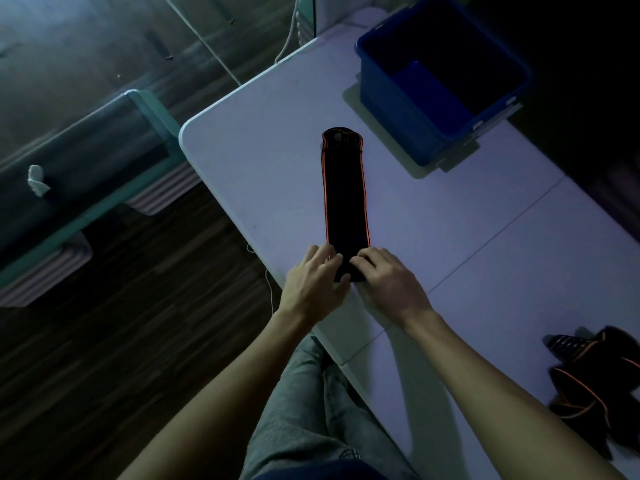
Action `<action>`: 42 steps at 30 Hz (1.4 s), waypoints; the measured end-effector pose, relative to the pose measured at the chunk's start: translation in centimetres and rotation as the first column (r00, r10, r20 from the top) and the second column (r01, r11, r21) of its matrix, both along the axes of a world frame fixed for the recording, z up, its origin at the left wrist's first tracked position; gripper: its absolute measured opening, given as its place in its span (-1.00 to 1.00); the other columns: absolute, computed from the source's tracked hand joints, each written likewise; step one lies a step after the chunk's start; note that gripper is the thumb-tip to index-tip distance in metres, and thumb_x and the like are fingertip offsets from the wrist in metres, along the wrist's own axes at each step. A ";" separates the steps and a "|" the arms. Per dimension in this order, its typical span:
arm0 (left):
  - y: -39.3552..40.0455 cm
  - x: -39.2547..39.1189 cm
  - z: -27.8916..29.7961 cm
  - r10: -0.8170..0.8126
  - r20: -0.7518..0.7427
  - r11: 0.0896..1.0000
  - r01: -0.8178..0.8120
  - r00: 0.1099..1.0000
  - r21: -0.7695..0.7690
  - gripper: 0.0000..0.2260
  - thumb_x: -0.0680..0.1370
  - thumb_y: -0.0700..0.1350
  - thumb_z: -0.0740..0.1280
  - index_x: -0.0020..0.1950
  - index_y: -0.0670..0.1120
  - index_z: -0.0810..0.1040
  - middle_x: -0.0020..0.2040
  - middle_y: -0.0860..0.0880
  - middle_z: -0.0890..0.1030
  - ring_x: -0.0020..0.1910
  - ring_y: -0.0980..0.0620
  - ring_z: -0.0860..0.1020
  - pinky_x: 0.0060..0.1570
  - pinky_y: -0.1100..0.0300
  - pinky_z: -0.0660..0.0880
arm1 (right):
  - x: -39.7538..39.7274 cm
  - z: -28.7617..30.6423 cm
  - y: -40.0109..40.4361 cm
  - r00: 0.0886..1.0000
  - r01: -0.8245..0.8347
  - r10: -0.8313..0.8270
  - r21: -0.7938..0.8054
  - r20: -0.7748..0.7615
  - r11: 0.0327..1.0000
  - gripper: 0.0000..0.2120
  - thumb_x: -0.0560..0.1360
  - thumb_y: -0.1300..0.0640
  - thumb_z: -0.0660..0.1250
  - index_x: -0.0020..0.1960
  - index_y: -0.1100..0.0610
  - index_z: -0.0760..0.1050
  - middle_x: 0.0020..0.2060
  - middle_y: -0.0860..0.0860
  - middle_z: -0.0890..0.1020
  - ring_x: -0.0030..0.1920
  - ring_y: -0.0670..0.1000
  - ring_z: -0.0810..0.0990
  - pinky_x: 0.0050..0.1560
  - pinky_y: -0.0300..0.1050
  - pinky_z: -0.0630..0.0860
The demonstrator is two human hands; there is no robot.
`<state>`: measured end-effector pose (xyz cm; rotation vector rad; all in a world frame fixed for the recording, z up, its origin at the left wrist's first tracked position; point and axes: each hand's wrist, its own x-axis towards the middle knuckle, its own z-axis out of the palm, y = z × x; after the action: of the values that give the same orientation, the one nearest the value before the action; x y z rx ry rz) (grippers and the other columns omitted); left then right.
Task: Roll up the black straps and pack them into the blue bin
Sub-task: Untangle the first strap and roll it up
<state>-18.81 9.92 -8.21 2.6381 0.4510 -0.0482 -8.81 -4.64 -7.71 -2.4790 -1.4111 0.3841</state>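
Fingers (330, 258) of the left hand (311, 282) and right hand (388, 275) are curled onto the black strap's (344, 195) near end, laid flat on the table (485, 220) near the blue bin (398, 109).

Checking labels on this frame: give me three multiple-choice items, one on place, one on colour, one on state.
1. Where does the blue bin stand against the flat strap?
A. Beyond it, to the right
B. Nearer the person, to the left
C. On top of it

2. What colour edges the strap?
A. White
B. Orange
C. Green

3. What are the two hands doing?
A. Resting idle on the table
B. Reaching into the bin
C. Gripping the strap's near end

Key:
1 A: the bin sits at the far right of the table, past the strap's far end.
2 B: thin orange lines run down both long sides.
3 C: the left hand and right hand curl their fingers round the near end; the rest lies flat. A heap of more straps waits at the right edge.
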 end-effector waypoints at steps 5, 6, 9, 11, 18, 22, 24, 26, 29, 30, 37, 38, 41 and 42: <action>1.4 0.9 0.2 -0.037 -0.038 0.997 0.034 0.999 -0.064 -0.66 0.52 0.09 0.35 0.22 -0.05 0.58 0.16 0.01 0.50 0.14 -0.01 0.43 -0.14 0.03 0.57 | 3.1 0.9 1.5 0.979 -0.006 0.000 -0.031 -0.203 1.000 -0.68 0.47 0.03 0.32 0.20 0.07 0.55 0.08 0.04 0.60 0.09 0.11 0.53 0.01 0.06 0.56; 2.0 1.4 0.2 0.002 -0.051 0.991 -0.009 0.999 -0.136 -0.68 0.54 0.10 0.33 0.21 -0.03 0.61 0.13 0.01 0.51 0.13 0.00 0.43 -0.10 0.02 0.55 | 3.6 1.0 1.8 0.974 0.005 -0.013 -0.033 -0.226 0.999 -0.69 0.48 0.02 0.28 0.18 0.09 0.56 0.06 0.04 0.59 0.09 0.10 0.50 0.03 0.07 0.54; 3.3 3.0 0.1 0.080 -0.091 0.962 -0.101 0.993 -0.254 -0.69 0.57 0.14 0.26 0.17 -0.01 0.59 -0.01 0.01 0.54 0.07 -0.03 0.47 -0.05 0.04 0.49 | 4.5 0.7 3.1 0.961 0.083 -0.094 -0.054 -0.259 0.995 -0.69 0.51 0.03 0.19 0.11 0.17 0.57 0.02 0.05 0.44 0.10 0.06 0.37 0.11 0.07 0.49; 3.5 3.7 0.0 0.164 -0.097 0.935 -0.186 0.982 -0.303 -0.74 0.57 0.10 0.29 0.15 -0.02 0.52 -0.09 -0.01 0.57 -0.01 -0.07 0.51 -0.10 0.03 0.49 | 4.7 0.3 4.1 0.945 0.139 -0.161 -0.095 -0.284 0.986 -0.68 0.55 0.05 0.18 0.18 0.18 0.54 0.05 0.08 0.43 0.15 0.09 0.38 0.17 0.08 0.47; 4.3 5.9 0.3 0.339 -0.200 0.888 -0.383 0.919 -0.256 -0.71 0.50 0.18 0.35 0.10 0.04 0.51 -0.02 0.00 0.54 0.00 -0.03 0.52 -0.08 0.04 0.52 | 3.9 0.1 3.8 0.999 0.034 -0.032 0.046 -0.041 0.998 -0.56 0.46 0.10 0.42 0.30 0.17 0.47 0.17 0.10 0.49 0.15 0.14 0.47 -0.13 0.05 0.60; 4.9 5.7 0.4 0.200 -0.025 0.958 -0.200 0.980 -0.207 -0.75 0.51 0.14 0.36 0.11 0.06 0.51 0.06 0.04 0.49 0.06 0.01 0.48 -0.11 0.02 0.54 | 4.6 -0.5 3.7 0.994 0.069 -0.069 -0.008 -0.085 0.998 -0.47 0.41 0.30 0.39 0.37 0.13 0.43 0.19 0.06 0.48 0.19 0.13 0.48 -0.07 0.08 0.62; 5.1 5.2 0.0 0.054 0.052 0.978 -0.042 0.997 -0.205 -0.69 0.51 0.12 0.33 0.19 0.04 0.53 0.13 0.04 0.50 0.14 0.00 0.47 -0.11 -0.01 0.57 | 5.8 -0.4 4.2 0.978 0.087 -0.081 0.023 -0.194 0.996 -0.52 0.46 0.25 0.33 0.38 0.12 0.45 0.16 0.05 0.50 0.19 0.11 0.47 0.02 0.07 0.59; 5.5 5.0 -0.4 -0.008 0.063 0.977 0.022 0.998 -0.211 -0.58 0.48 0.12 0.31 0.31 0.01 0.50 0.21 0.05 0.49 0.19 0.01 0.46 -0.09 0.00 0.59 | 7.0 -0.2 4.5 0.955 0.094 -0.080 0.037 -0.287 0.995 -0.56 0.49 0.15 0.34 0.37 0.12 0.47 0.13 0.03 0.46 0.19 0.06 0.43 0.14 0.00 0.54; 6.4 5.8 -0.8 0.029 0.046 0.971 -0.017 0.998 -0.240 -0.60 0.51 0.06 0.34 0.32 -0.01 0.51 0.18 0.04 0.55 0.16 0.00 0.50 -0.03 0.01 0.57 | 8.6 -0.1 5.2 0.919 0.111 -0.099 0.009 -0.382 0.994 -0.60 0.54 0.08 0.32 0.36 0.12 0.48 0.06 -0.01 0.39 0.17 0.02 0.38 0.21 -0.05 0.46; 6.6 6.3 -0.7 0.078 0.037 0.957 -0.064 0.996 -0.284 -0.63 0.52 0.05 0.35 0.29 -0.01 0.52 0.12 0.03 0.58 0.11 -0.02 0.53 -0.02 0.03 0.55 | 9.0 0.1 5.7 0.904 0.131 -0.123 -0.010 -0.409 0.991 -0.61 0.55 0.05 0.30 0.36 0.13 0.47 0.05 -0.02 0.40 0.18 0.03 0.40 0.22 -0.04 0.44; 8.1 9.2 -0.1 0.332 -0.116 0.899 -0.351 0.936 -0.262 -0.68 0.52 0.21 0.29 0.05 -0.02 0.55 0.03 0.01 0.46 0.06 -0.02 0.51 -0.11 0.04 0.53 | 10.1 0.3 7.0 0.851 0.356 -0.274 0.109 -0.448 0.928 -0.64 0.49 -0.05 0.42 0.18 0.04 0.38 0.10 -0.04 0.44 0.04 0.00 0.51 0.04 -0.07 0.52; 8.3 9.5 -0.2 0.353 -0.139 0.894 -0.377 0.925 -0.241 -0.67 0.52 0.23 0.28 0.01 -0.02 0.55 0.03 0.02 0.45 0.08 -0.02 0.51 -0.12 0.04 0.53 | 10.1 0.1 6.9 0.874 0.327 -0.250 0.125 -0.417 0.937 -0.59 0.46 0.00 0.46 0.22 0.04 0.40 0.13 -0.02 0.41 0.08 0.01 0.50 0.06 -0.07 0.53; 8.6 10.0 -0.3 0.377 -0.162 0.894 -0.404 0.912 -0.192 -0.66 0.51 0.26 0.27 0.04 0.01 0.51 0.04 0.02 0.47 0.12 -0.02 0.51 -0.13 0.04 0.51 | 10.3 -0.4 7.2 0.938 0.233 -0.193 0.111 -0.286 0.966 -0.49 0.37 0.22 0.48 0.29 0.09 0.45 0.19 0.03 0.40 0.18 0.05 0.42 0.02 0.02 0.60; 8.8 10.1 -0.3 0.386 -0.136 0.893 -0.407 0.912 -0.192 -0.65 0.52 0.26 0.28 0.08 0.02 0.49 0.06 0.03 0.48 0.11 -0.02 0.52 -0.14 0.04 0.52 | 10.5 -0.5 7.5 0.946 0.220 -0.189 0.095 -0.262 0.971 -0.49 0.36 0.26 0.47 0.29 0.11 0.45 0.19 0.02 0.41 0.19 0.05 0.40 -0.01 0.05 0.61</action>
<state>-8.69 18.70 -8.49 2.2897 0.9549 -0.0875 1.66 2.86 -8.17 -2.3499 -1.0346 0.5288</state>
